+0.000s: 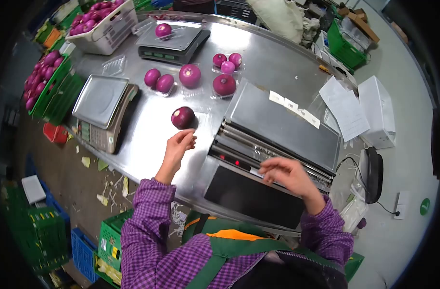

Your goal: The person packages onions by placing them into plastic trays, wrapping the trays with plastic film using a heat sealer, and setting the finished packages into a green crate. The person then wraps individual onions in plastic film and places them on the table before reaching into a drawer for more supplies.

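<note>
My left hand (180, 145) is just in front of a dark red onion (183, 118) on the steel table. Its fingers are curled together, and anything between them is too small to make out. Clear plastic (200, 119) lies beside that onion. Over the rollers of the film wrapping machine (282, 120) hovers my right hand (286, 174), slightly blurred. Its fingers are loosely bent and apart, with nothing visible in them. Below it is the machine's black plate (253, 196). Labels (291, 104) are stuck along the machine's top.
Onions in clear trays (189, 76) sit behind, near two scales (100, 102) (171, 38). A white crate (109, 36) and a green crate (61, 94) of onions stand at left. Papers (344, 108) and a white box (376, 113) are at right.
</note>
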Motion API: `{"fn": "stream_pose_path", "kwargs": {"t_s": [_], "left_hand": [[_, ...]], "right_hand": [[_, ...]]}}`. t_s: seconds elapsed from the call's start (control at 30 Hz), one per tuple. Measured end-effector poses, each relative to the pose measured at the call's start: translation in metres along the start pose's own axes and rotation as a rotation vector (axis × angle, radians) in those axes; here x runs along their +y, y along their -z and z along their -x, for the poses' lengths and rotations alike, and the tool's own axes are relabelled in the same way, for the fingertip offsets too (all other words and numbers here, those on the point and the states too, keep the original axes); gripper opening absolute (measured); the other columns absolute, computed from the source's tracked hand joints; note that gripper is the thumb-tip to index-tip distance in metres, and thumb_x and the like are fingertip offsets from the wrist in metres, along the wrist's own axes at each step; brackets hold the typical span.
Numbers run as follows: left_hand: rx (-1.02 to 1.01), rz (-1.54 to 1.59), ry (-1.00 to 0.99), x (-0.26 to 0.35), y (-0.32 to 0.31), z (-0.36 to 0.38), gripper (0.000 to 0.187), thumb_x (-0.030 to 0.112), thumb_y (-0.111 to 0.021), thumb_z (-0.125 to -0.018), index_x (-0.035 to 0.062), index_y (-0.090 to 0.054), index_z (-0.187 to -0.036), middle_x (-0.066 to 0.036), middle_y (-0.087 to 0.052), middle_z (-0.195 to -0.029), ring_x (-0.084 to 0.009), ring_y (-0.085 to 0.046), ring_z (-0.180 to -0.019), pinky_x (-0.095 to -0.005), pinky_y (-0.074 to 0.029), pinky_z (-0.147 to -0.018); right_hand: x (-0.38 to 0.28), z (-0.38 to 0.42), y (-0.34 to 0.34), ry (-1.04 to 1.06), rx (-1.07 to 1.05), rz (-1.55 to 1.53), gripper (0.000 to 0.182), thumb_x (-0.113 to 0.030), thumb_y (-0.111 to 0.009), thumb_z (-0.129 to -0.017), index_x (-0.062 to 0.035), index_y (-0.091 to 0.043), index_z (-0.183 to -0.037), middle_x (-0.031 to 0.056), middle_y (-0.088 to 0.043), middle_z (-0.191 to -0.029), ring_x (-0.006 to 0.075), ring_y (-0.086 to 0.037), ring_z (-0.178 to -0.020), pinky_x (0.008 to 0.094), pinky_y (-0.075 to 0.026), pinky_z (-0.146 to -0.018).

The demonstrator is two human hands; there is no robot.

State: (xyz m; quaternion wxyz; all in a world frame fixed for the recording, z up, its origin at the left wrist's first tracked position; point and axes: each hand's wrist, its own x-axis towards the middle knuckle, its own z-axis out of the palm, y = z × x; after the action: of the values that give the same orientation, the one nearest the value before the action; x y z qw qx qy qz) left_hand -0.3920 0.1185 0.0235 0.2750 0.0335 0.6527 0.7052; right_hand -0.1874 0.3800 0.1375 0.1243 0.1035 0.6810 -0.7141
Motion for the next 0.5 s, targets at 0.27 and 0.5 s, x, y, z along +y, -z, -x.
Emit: {"fn": "stream_pose_path", "kwargs": {"t_s": [0.27, 0.5], "left_hand": [[-0.162, -0.364, -0.285, 0.024, -0.026, -0.223, 0.039, 0.015, -0.061, -0.087, -0.0027, -0.054, -0.120, -0.008, -0.061, -0.104, -0.0142, -0.058, -0.094, -0.0280, -0.050, -0.079], [0.008, -0.887, -0.422, 0.041, -0.050, -0.380, 0.056, 0.011, -0.056, -0.074, -0.0068, -0.046, -0.126, -0.028, -0.056, -0.116, -0.0377, -0.054, -0.110, -0.0393, -0.043, -0.096]], "right_hand": [[-0.048, -0.171, 0.085, 0.043, 0.362, 0.114, 0.025, -0.007, -0.049, -0.092, 0.0041, -0.056, -0.113, 0.0111, -0.064, -0.096, 0.0118, -0.059, -0.077, 0.0236, -0.050, -0.070], [-0.005, -0.351, 0.184, -0.088, 0.513, 0.362, 0.032, -0.015, -0.055, -0.089, 0.0045, -0.056, -0.114, 0.0105, -0.064, -0.089, 0.0113, -0.060, -0.074, 0.0242, -0.049, -0.067]]}}
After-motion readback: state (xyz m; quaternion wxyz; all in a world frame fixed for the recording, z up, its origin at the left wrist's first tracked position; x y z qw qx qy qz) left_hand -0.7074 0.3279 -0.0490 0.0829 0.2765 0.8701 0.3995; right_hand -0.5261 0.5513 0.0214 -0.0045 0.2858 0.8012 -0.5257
